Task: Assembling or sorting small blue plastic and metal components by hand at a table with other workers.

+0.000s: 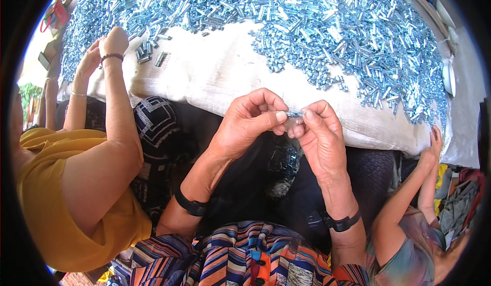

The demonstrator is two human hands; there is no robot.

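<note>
Over the near edge of the table, both hands meet at a small shiny metal tube-like piece (pixel 294 114). My left hand (pixel 250 117) pinches one end between thumb and forefinger, its other fingers curled. On the other end, the thumb and fingers of my right hand (pixel 322 135) are closed. Fingertips cover most of the piece, so its exact kind does not show. Beyond my hands lies a wide heap of small blue-silver metal parts (pixel 327 20), short tubes and stubby nut-like pieces mixed, on a pale cloth (pixel 204 66).
At the left, a person in a mustard top (pixel 87 184) reaches to the heap with both hands. Another person's forearm (pixel 409 184) reaches the cloth at the right. Between my knees, clear material holding metal pieces (pixel 286 163) shows below my hands. Clothes (pixel 460 204) lie piled at far right.
</note>
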